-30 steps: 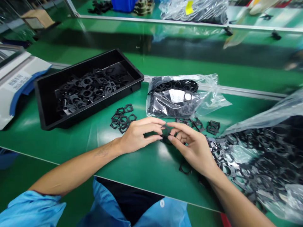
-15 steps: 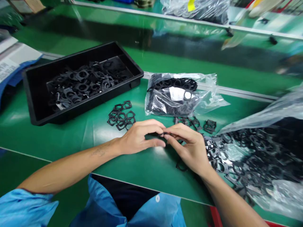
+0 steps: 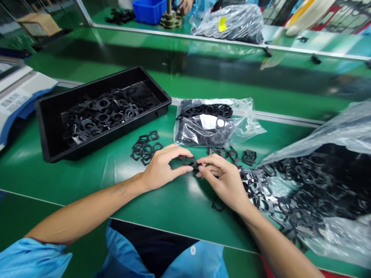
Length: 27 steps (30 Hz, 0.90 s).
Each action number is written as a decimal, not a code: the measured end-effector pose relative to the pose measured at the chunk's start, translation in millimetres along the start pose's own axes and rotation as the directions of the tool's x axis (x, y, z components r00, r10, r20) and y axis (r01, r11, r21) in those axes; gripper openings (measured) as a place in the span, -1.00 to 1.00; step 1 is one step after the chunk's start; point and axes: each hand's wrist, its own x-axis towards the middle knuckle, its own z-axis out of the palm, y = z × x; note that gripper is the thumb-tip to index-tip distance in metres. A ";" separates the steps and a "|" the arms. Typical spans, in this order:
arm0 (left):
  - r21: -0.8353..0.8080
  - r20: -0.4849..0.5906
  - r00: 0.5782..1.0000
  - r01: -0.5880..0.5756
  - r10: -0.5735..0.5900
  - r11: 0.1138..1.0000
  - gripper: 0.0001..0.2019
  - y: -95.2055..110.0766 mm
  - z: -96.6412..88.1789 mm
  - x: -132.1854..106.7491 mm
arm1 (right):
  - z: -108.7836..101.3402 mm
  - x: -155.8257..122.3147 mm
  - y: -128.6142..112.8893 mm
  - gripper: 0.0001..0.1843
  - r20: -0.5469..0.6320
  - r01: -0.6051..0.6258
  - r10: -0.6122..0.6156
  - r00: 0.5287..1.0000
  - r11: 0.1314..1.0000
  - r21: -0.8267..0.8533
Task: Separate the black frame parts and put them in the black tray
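Note:
Between the thumb and fingers of my left hand [image 3: 160, 168] is a small black plastic ring part [image 3: 190, 162], its opening partly visible. My right hand [image 3: 224, 179] pinches at the right edge of that part; its fingertips hide the exact contact. Left of my hands, a small group of flat black ring parts [image 3: 146, 148] lies on the green table. Just beyond my right hand are a few black frame pieces [image 3: 249, 157]. Close to my right wrist, a single black ring [image 3: 218, 205] rests on the table.
A black tray [image 3: 107, 144] of similar parts stands at the left. Behind my hands lies a clear bag [image 3: 205, 127] of black rings. At the right, a large open plastic bag [image 3: 327, 220] spills many black parts. A co-worker's hand [image 3: 185, 5] shows beyond the ledge.
The ring part has turned from nearly edge-on to showing its opening. My hands have moved slightly apart. The camera view has tilted up a little.

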 end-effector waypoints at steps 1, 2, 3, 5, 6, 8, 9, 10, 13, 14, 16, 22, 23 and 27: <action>0.014 -0.005 1.000 -0.010 0.010 1.000 -0.82 1.0 -0.3 0.2 | 0.0 0.9 -1.2 -0.79 0.007 -0.031 0.030 1.000 0.998 0.059; 0.025 -0.008 0.999 -0.030 0.031 0.999 -0.82 1.9 -0.5 0.5 | -0.1 1.8 -2.5 -0.77 0.014 -0.063 0.062 0.998 0.991 0.114; 0.032 -0.011 0.998 -0.063 0.064 0.997 -0.83 2.7 -0.5 0.8 | -0.2 2.6 -3.6 -0.75 0.022 -0.098 0.096 0.995 0.981 0.165; 0.048 -0.018 0.989 -0.145 0.146 0.988 -0.82 4.0 -0.1 1.5 | -0.5 4.2 -5.4 -0.70 0.041 -0.169 0.164 0.986 0.952 0.256; 0.058 -0.025 0.982 -0.185 0.187 0.981 -0.81 4.5 0.2 1.7 | -0.7 4.9 -5.9 -0.69 0.047 -0.200 0.195 0.980 0.933 0.300; 0.087 -0.044 0.966 -0.251 0.255 0.964 -0.79 5.0 1.2 1.8 | -1.2 6.2 -6.3 -0.66 0.056 -0.246 0.244 0.968 0.891 0.383; 0.099 -0.048 0.957 -0.279 0.284 0.955 -0.78 5.2 1.8 1.6 | -1.5 6.8 -6.2 -0.65 0.065 -0.264 0.261 0.963 0.871 0.415; 0.106 -0.047 0.950 -0.302 0.308 0.947 -0.78 5.2 2.2 1.4 | -1.8 7.3 -6.2 -0.65 0.077 -0.279 0.274 0.959 0.854 0.438; 0.101 -0.027 0.939 -0.338 0.342 0.936 -0.76 4.8 2.7 0.4 | -2.6 8.3 -6.1 -0.64 0.114 -0.308 0.289 0.950 0.823 0.477; 0.096 -0.025 0.940 -0.335 0.339 0.937 -0.75 4.5 2.6 0.1 | -2.7 8.6 -6.2 -0.63 0.123 -0.312 0.290 0.949 0.816 0.486; 0.096 -0.026 0.949 -0.312 0.315 0.945 -0.73 3.3 1.8 -0.6 | -2.5 8.9 -6.5 -0.63 0.143 -0.320 0.287 0.947 0.809 0.494; 0.124 -0.005 0.974 -0.222 0.224 0.967 -0.78 -0.4 0.0 -3.1 | 0.3 8.5 -5.9 -0.67 0.136 -0.306 0.274 0.952 0.831 0.465; 0.109 -0.002 0.977 -0.210 0.212 0.972 -0.78 -0.6 0.2 -3.7 | 0.5 8.2 -5.7 -0.68 0.122 -0.294 0.268 0.956 0.841 0.455; 0.028 0.016 0.980 -0.200 0.199 0.979 -0.74 -0.7 1.8 -6.3 | -0.1 6.8 -5.7 -0.66 0.106 -0.270 0.249 0.963 0.870 0.412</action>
